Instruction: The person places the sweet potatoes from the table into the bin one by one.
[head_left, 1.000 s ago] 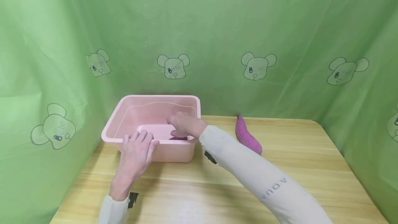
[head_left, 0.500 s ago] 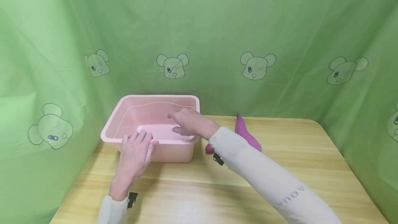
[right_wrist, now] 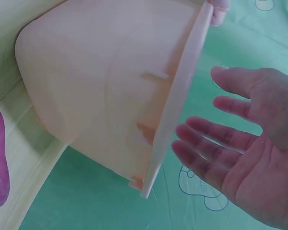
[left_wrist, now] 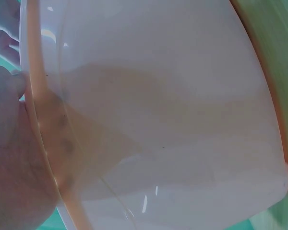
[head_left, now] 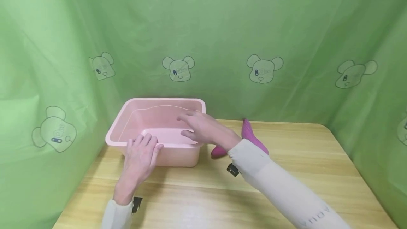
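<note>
My left hand (head_left: 140, 156) grips the near rim of a pink plastic basin (head_left: 178, 156), its fingers hooked over the edge; the left wrist view shows fingertip shadows through the wall. Above the basin's right end, my right hand (head_left: 203, 128) holds nothing, its fingers spread and loosely bent. In the right wrist view, the right fingertips (right_wrist: 180, 136) hover near the rim. A purple sweet potato (head_left: 247, 130) lies on the table right of the basin, partly behind my right sleeve. Nearer the basin, the end of another purple sweet potato (head_left: 218, 152) shows below my right wrist.
The basin stands at the back left of a wooden table (head_left: 318, 165). Green curtains (head_left: 216, 27) with bear-head prints hang behind and at both sides. The near wall of the basin hides part of its floor.
A dark purple sweet potato seen under my right hand inside the basin has dropped from view. The right hand has opened and drawn back right, uncovering the nearer sweet potato. My left hand stays.
</note>
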The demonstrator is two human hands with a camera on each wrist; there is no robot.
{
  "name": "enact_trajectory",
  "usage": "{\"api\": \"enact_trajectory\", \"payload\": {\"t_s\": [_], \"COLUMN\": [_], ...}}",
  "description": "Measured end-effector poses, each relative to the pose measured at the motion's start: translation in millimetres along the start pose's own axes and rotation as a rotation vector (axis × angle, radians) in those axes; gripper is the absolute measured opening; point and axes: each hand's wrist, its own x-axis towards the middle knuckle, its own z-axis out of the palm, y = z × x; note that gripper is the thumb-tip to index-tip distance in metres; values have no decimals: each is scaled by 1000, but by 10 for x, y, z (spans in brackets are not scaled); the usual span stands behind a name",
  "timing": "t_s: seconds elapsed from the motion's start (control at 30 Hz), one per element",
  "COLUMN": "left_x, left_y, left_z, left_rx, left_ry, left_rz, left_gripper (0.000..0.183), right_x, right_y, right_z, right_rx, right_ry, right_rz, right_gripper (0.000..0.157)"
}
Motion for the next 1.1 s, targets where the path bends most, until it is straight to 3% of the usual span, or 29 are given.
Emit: {"api": "enact_trajectory", "payload": {"t_s": [0.53, 1.1], "left_x": [-5, -14], "left_y": [14, 47], "left_z": [3, -31], "left_rx": [-16, -2], "left_ry": [10, 4], "left_rz": [1, 8], "left_gripper": [31, 30], "right_x": [-337, -763], "right_y": [49, 126], "right_z": [8, -47], "right_rx": [86, 137], "right_ry": [142, 344], "right_rz": [21, 2], "right_gripper": [56, 49]}}
